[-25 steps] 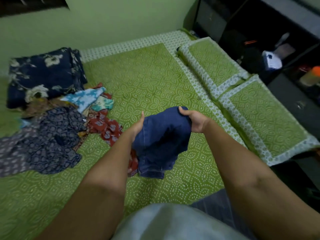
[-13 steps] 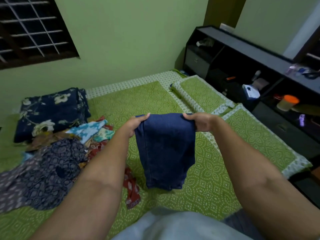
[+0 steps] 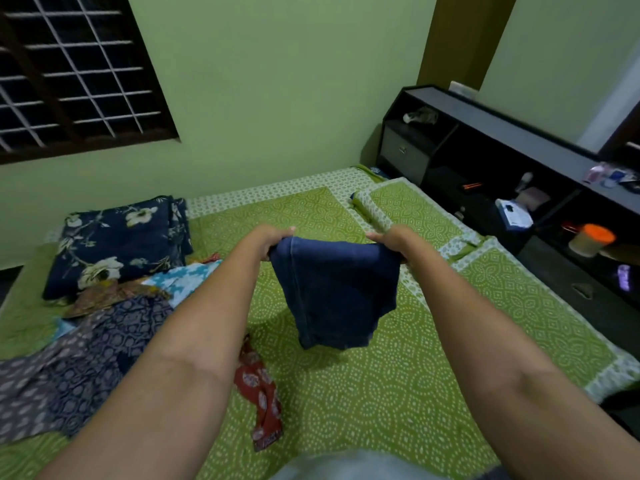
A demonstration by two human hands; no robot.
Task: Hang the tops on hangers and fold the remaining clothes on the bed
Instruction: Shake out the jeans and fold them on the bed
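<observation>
A folded pair of blue jeans (image 3: 334,292) is gripped by its top corners in the left hand (image 3: 275,237) and right hand (image 3: 389,239) above the bed (image 3: 381,393), where a heap of unfolded clothes (image 3: 86,341) remains untouched, no hanger being visible.

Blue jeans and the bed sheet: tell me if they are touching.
Apart. In the head view both hands, left hand and right hand, hold the blue jeans up, and their lower edge hangs clear above the bed sheet.
</observation>
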